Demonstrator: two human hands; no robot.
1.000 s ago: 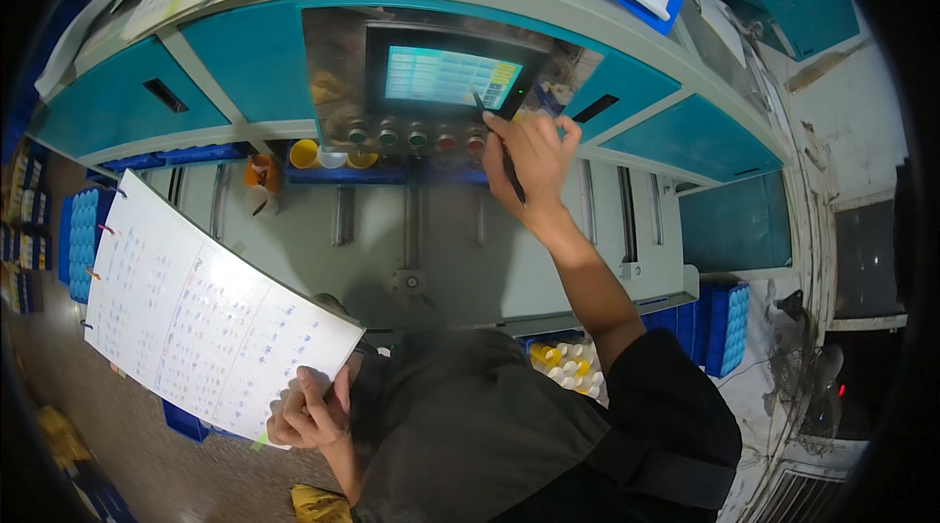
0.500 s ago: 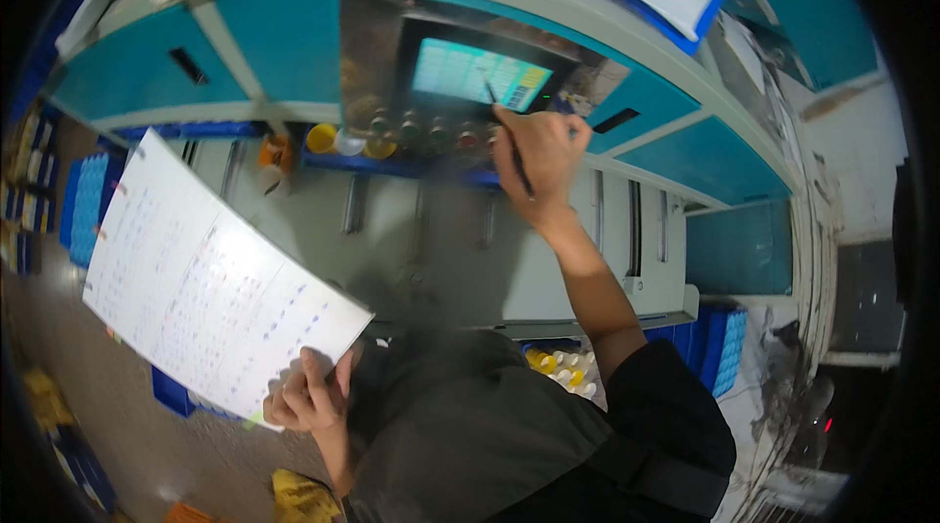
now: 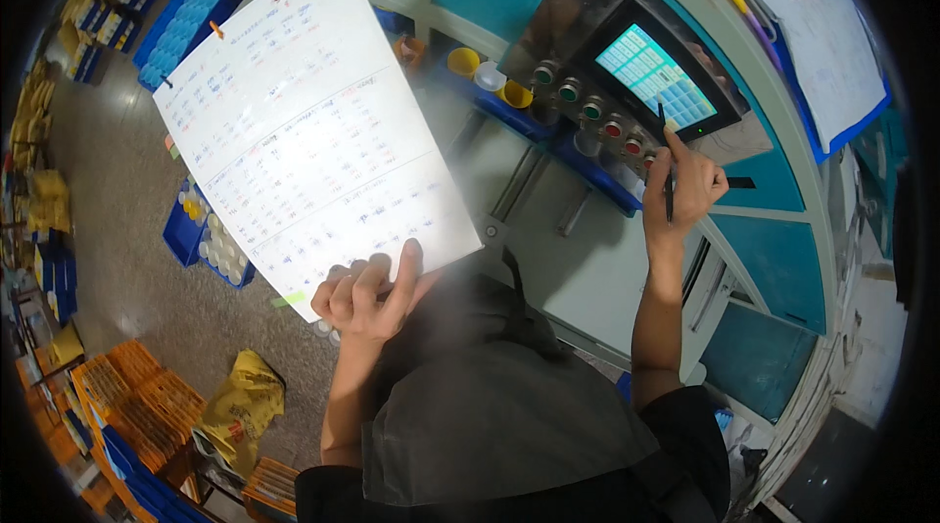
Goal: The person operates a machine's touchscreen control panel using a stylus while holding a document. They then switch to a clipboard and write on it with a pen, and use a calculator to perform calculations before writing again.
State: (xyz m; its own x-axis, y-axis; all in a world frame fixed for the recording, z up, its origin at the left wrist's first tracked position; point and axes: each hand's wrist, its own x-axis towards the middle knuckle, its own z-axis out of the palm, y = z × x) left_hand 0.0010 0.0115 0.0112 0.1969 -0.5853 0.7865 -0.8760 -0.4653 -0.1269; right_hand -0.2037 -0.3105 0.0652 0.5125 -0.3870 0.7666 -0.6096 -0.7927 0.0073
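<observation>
My left hand [image 3: 364, 293] grips the lower edge of a large white sheet [image 3: 308, 126] covered in rows of small handwritten marks, held up at my left. My right hand [image 3: 682, 185] is closed around a dark pen [image 3: 667, 170], its tip touching the lower edge of a lit touchscreen [image 3: 654, 75] set in a black frame on a teal machine panel. A row of round push buttons [image 3: 587, 107] in green, red and silver runs just left of that hand.
Yellow and white cups [image 3: 490, 82] sit on a blue ledge below the buttons. Blue crates [image 3: 201, 239] with pale bobbins stand on the floor at left, orange crates [image 3: 127, 396] and a yellow bag [image 3: 240, 405] lower left. Papers on a blue clipboard [image 3: 832, 43] lie on the machine top.
The view has swung left and tilted. The sheet has risen and now fills the upper left. My right hand has stayed at the screen with the pen.
</observation>
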